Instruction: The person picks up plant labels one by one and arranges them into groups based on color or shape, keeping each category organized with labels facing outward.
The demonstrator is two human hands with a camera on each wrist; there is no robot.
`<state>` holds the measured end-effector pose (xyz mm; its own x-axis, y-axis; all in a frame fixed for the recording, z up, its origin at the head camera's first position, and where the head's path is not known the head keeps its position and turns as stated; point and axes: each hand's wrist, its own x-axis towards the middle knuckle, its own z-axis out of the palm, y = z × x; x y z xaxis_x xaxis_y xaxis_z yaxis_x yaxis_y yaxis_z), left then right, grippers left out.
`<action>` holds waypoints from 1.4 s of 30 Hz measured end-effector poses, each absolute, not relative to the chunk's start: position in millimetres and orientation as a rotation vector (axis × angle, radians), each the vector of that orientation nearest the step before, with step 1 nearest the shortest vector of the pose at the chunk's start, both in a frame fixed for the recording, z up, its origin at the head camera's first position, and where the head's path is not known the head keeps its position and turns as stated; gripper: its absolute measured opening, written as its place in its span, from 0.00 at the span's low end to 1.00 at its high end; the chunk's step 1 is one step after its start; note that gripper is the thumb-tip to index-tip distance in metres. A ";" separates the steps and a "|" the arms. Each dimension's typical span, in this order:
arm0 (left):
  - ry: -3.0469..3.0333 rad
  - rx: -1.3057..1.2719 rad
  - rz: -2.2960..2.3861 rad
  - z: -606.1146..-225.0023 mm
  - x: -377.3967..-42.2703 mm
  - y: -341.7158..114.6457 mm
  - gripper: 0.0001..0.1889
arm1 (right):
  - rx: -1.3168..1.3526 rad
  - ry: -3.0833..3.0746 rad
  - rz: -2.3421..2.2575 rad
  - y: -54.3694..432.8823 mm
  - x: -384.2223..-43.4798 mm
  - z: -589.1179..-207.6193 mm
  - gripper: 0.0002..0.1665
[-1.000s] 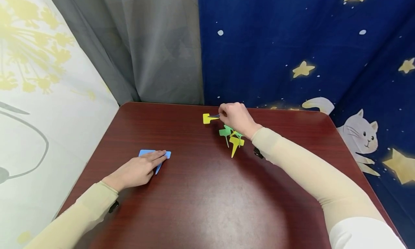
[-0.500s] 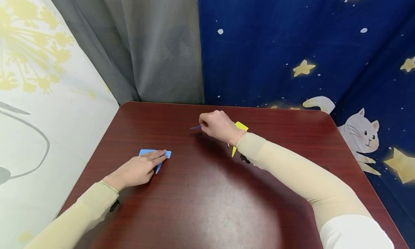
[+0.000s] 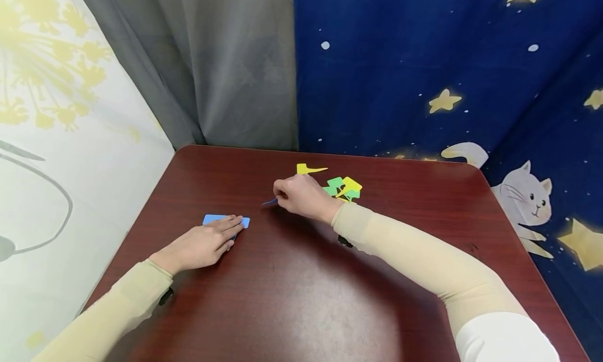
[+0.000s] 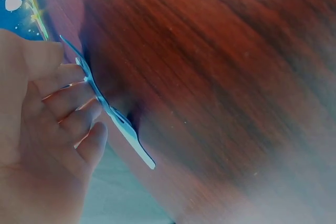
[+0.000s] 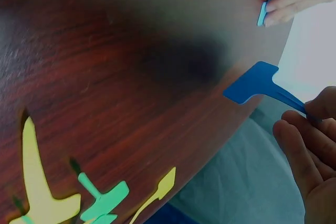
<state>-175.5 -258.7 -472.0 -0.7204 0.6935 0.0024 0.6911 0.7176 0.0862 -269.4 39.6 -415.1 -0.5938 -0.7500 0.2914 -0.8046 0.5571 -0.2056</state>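
My right hand (image 3: 306,197) pinches a blue T-shaped plant label (image 5: 253,83) by the end of its stem, its wide head pointing away from the fingers. In the head view it hovers left of the middle of the table, and the label shows as a thin edge. Toward the left, my left hand (image 3: 200,247) rests with fingers extended on blue plant labels (image 3: 214,218). Their heads stick out past the fingertips. Seen edge-on in the left wrist view, the blue labels (image 4: 123,121) lie under those fingers, which partly cover them.
Behind the right hand, a yellow plant label (image 3: 305,169) lies by itself. Right of it is a loose pile of green labels (image 3: 336,182) and yellow labels (image 3: 352,184), partly covered by the hand. The dark red table (image 3: 282,309) ends at curtains (image 3: 245,90) behind.
My right hand has moved left and nearer with the blue plant label, uncovering part of the green and yellow pile. The left hand stays on its blue labels.
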 end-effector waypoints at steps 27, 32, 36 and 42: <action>2.847 1.108 0.185 -465.3 -178.5 -256.4 0.26 | 1.541 -2.515 0.335 15.5 -240.4 -434.4 0.04; 2.844 1.102 0.205 -465.4 -180.4 -256.1 0.25 | 1.596 -2.450 0.255 12.7 -234.9 -440.3 0.03; 2.840 1.080 0.203 -465.4 -181.1 -256.5 0.25 | 1.629 -2.379 0.200 10.3 -229.7 -444.7 0.03; 2.836 1.067 0.205 -464.7 -181.5 -256.5 0.25 | 1.671 -2.290 0.105 7.0 -222.0 -453.5 0.07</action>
<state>-181.5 -256.5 -464.7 -0.7484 0.6613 -0.0502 0.6472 0.7448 0.1625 -222.0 7.0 -453.5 -0.2760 -0.9179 0.2852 -0.9402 0.3194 0.1182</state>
